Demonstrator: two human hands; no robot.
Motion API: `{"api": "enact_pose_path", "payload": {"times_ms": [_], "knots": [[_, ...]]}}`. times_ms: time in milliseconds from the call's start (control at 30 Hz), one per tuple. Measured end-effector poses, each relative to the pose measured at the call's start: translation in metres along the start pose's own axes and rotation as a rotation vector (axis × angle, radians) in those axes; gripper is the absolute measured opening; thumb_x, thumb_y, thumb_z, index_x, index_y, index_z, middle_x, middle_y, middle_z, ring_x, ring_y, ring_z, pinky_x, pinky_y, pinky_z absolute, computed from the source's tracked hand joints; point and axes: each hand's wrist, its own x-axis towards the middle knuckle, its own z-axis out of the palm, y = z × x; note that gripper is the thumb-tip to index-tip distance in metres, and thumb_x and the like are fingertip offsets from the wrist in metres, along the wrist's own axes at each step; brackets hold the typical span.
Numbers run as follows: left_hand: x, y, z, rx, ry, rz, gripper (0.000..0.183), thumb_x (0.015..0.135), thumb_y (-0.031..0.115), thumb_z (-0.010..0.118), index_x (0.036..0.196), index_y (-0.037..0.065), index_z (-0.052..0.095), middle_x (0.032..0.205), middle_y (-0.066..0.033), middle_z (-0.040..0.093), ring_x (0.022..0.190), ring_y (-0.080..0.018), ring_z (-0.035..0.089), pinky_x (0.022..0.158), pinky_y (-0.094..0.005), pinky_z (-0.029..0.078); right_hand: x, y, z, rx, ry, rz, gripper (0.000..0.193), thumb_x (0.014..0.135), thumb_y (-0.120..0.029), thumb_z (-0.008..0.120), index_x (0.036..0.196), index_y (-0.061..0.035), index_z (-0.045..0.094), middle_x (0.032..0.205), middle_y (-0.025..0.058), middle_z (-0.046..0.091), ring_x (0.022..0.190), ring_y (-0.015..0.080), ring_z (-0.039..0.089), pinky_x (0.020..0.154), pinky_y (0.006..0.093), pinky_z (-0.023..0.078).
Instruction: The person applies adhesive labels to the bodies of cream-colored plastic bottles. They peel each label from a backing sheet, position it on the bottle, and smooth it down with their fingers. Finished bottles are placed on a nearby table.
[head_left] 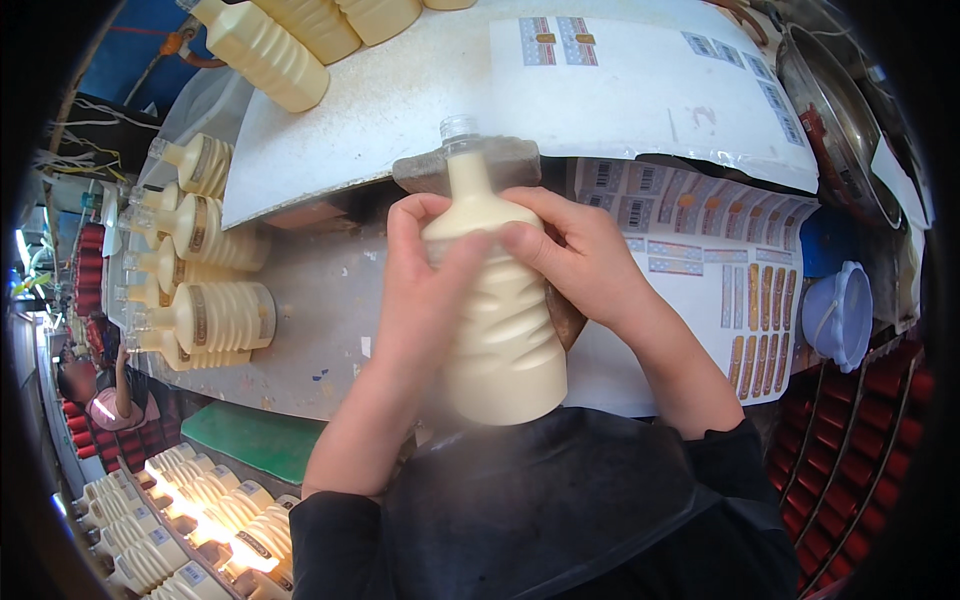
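Observation:
A cream-coloured bottle [505, 340] with a wavy, ribbed body and a clear threaded neck lies tilted in front of me. Its base is toward my dark apron [540, 500], and its neck rests at a brown, worn block [515, 158]. My left hand [425, 255] wraps round the left side of the bottle's shoulder, its thumb slightly blurred across the front. On the other side my right hand [565, 240] grips the same shoulder, thumb pressed on the front. Both hands are closed on the bottle; any label beneath the thumbs cannot be made out.
Sheets of small printed labels [680, 205] lie at the right, with more labels [560, 42] on the white upper board [400, 100]. Labelled cream bottles [215, 325] stand at the left. A lilac bucket [840, 315] and metal basin [830, 110] sit far right. Another person [118, 400] is at the left.

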Motion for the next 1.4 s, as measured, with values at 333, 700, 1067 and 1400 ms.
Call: {"api": "enact_pose_path", "payload": {"times_ms": [333,700,1067,1400], "knots": [[0.0,-0.008,-0.007,-0.152,-0.023,0.002,0.041,0.109,0.036,0.054,0.136,0.005,0.048,0.128,-0.0079,0.059,0.114,-0.017,0.061,0.101,-0.0355,0.052,0.004,0.012,0.0,0.354,-0.049,-0.009,0.043,0.107,-0.033,0.059,0.134,0.0007,0.065,0.12,0.0073,0.072,0.11,0.014,0.064,0.096,0.0295,0.051],[0.005,-0.031,-0.02,-0.248,-0.078,-0.083,0.056,0.114,0.047,0.033,0.147,0.004,0.049,0.138,-0.0131,0.062,0.126,-0.0241,0.062,0.108,-0.0401,0.05,0.004,0.018,0.012,0.264,0.058,-0.107,0.048,0.11,-0.037,0.053,0.132,0.0028,0.066,0.114,0.0067,0.072,0.106,0.0128,0.064,0.095,0.0272,0.05],[-0.003,-0.03,-0.019,-0.35,-0.112,-0.131,0.054,0.115,0.044,0.029,0.15,0.006,0.047,0.143,-0.0121,0.06,0.129,-0.0246,0.06,0.11,-0.0427,0.049,-0.025,0.003,-0.011,0.496,0.23,-0.115,0.026,0.103,-0.009,0.059,0.128,-0.0007,0.062,0.106,0.0037,0.068,0.095,0.0093,0.063,0.086,0.0227,0.051],[-0.017,-0.008,-0.016,-0.636,-0.236,-0.158,0.067,0.113,0.056,0.027,0.157,0.006,0.036,0.146,-0.0119,0.056,0.131,-0.0241,0.057,0.111,-0.0424,0.047,-0.044,-0.035,0.015,-0.593,0.294,-0.947,0.033,0.069,0.007,0.082,0.1,-0.0025,0.075,0.096,0.011,0.077,0.085,0.0292,0.074,0.077,0.0371,0.059]]}}
